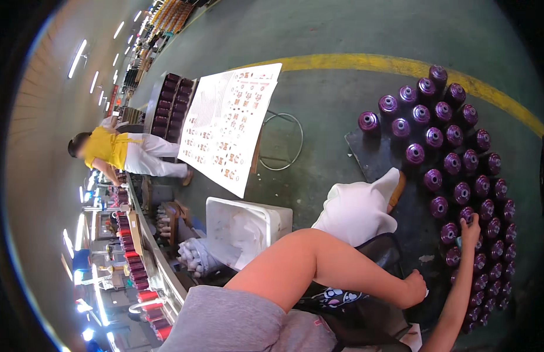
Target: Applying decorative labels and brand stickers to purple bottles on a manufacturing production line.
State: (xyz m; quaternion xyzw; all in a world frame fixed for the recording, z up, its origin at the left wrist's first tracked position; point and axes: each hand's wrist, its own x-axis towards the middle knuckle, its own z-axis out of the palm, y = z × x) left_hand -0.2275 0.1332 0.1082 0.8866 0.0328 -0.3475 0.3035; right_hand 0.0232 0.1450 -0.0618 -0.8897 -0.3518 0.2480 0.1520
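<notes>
My right hand (470, 226) reaches in at the right, its fingers closed round the top of a glossy purple bottle (466, 213). That bottle stands among many alike, packed close together on the floor. A small bluish bit shows by this hand, too small to name. My bent left arm crosses the lower middle from a grey sleeve. Its left hand (414, 287) is closed, with a scrap of white at the fingers that I cannot make out. Below this forearm lies dark cloth with a white print (336, 295). My white-trousered leg (357, 212) ends in a brown shoe (396, 190).
A white plastic bin (278, 222) holds pale sheets. Beside it sits a bag of white pieces (196, 256). A large printed sheet (225, 129) rests above a stool's metal ring (298, 138). Another person in yellow (110, 146) works by a bench of red and purple bottles (134, 258).
</notes>
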